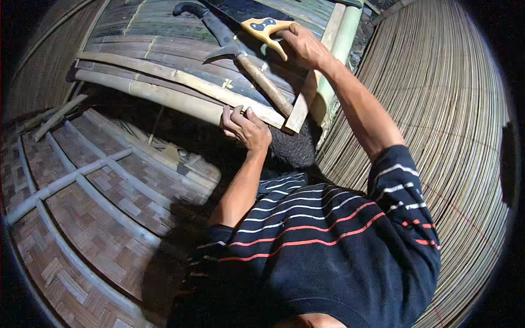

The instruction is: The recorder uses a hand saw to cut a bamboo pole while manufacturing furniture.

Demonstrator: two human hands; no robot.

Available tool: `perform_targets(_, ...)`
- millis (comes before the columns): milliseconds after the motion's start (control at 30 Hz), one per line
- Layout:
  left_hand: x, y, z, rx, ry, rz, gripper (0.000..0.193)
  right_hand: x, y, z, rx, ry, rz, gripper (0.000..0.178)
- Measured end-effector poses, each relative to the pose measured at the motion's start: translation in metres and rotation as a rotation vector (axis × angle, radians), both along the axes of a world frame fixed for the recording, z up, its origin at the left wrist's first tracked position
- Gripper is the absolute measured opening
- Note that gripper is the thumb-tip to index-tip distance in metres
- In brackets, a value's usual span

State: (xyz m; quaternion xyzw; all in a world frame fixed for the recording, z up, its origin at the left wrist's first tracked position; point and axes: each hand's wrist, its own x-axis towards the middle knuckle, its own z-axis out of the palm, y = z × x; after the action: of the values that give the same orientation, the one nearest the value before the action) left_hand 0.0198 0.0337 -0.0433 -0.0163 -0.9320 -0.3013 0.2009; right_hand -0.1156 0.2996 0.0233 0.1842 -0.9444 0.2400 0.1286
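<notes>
My right hand (306, 48) is closed around the yellow handle of a hand saw (267, 31), whose dark blade points away to the upper left. Curled over the near edge of a bamboo platform (158, 46), my left hand (246, 128) grips a pale wooden strip (191, 79) lying along the front bamboo pole (158, 93). Between my hands a claw hammer (262, 82) lies on the slats, its wooden handle toward me. Beyond its head rests a dark tool with a curved black handle (188, 9), perhaps a machete.
A second wooden strip (303, 104) meets the first at the platform's near right corner, beside a green bamboo pole (342, 49). On the right rises a wall of thin reeds (426, 109). A woven panel with bamboo ribs (76, 202) spreads at the lower left.
</notes>
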Motion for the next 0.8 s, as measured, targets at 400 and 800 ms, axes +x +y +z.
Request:
perform_targets(400, 0.024, -0.021, 0.055, 0.186, -0.282, -0.324, 0.025, 0.305, -0.059, 0.053, -0.658, 0.134, -0.684, 0.015)
perform_targets(800, 0.026, 0.003, 0.025, 0.197, -0.646, -0.371, 0.049, 0.464, -0.119, 0.034, -1.07, -0.012, -0.779, 0.051)
